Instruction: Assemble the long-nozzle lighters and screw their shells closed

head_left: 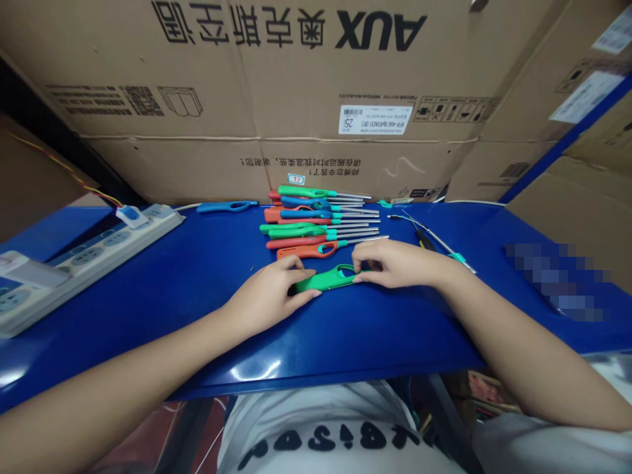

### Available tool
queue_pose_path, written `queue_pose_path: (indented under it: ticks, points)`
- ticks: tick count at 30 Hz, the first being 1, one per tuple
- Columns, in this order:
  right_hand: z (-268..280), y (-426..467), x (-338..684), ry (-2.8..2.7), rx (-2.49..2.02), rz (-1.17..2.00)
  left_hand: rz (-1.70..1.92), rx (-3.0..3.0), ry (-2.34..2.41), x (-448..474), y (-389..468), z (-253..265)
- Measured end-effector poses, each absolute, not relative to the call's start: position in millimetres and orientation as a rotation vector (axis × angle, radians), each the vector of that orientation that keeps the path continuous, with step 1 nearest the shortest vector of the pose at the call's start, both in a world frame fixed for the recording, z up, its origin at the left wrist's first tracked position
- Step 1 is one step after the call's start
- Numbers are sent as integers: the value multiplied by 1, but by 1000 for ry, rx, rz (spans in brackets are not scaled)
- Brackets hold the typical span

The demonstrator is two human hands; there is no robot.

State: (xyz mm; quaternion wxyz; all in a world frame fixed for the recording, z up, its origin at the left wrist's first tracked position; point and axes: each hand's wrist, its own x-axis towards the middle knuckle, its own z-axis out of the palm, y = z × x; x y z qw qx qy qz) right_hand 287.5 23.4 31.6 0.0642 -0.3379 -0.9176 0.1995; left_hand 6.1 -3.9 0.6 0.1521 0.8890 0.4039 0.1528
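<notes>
A green long-necked gas lighter [326, 280] lies level between my hands, low over the blue table. My left hand [269, 293] pinches its handle end between thumb and fingers. At its other end, by the trigger loop, my right hand [390, 263] is closed on it and hides the metal tube. Just beyond lies a pile of similar lighters in green, red, orange and blue, their metal tubes pointing right. An orange lighter [309, 251] is the nearest of them.
A white power strip [93, 263] runs along the left. At the back lies a blue lighter handle [227, 206]. Right of the pile are a screwdriver [423, 238] and a loose metal tube [439, 241]. A large cardboard box [296, 85] walls the back.
</notes>
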Motion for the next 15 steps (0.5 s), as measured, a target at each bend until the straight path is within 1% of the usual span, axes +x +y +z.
queue_pose_path:
  ticks: [15]
  points:
    - [27, 24, 288, -2768, -985, 602, 420, 2594, 1175, 8, -9, 4]
